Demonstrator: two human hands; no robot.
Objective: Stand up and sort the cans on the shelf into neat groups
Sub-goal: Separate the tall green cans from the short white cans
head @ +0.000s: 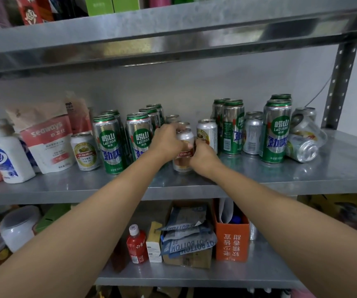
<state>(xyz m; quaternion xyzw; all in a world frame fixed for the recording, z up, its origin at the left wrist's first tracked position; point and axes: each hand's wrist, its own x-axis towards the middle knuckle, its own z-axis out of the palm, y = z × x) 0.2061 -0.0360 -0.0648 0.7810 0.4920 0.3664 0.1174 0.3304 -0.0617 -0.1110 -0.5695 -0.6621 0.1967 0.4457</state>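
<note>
On the metal shelf (334, 168) stand tall green Laoshan cans (111, 145) in a left group and more (277, 130) on the right. Short silver cans are mixed among them: one at the left (85, 151), one (207, 132) just right of my hands, another (252, 134) further right. Two cans lie tipped on their sides at the far right (302, 145). My left hand (167, 140) and my right hand (205, 155) both grip an upright short silver can (184, 147) in the middle, left from the side, right low at its front. More short cans stand behind it, partly hidden.
A white pump bottle (7, 155) and a red-and-white Seaways pouch (46, 138) crowd the shelf's left end. A perforated upright post (338, 82) bounds the right. The upper shelf (173, 39) hangs low overhead. Below are a red bottle (136, 244), boxes and an orange carton (232, 239).
</note>
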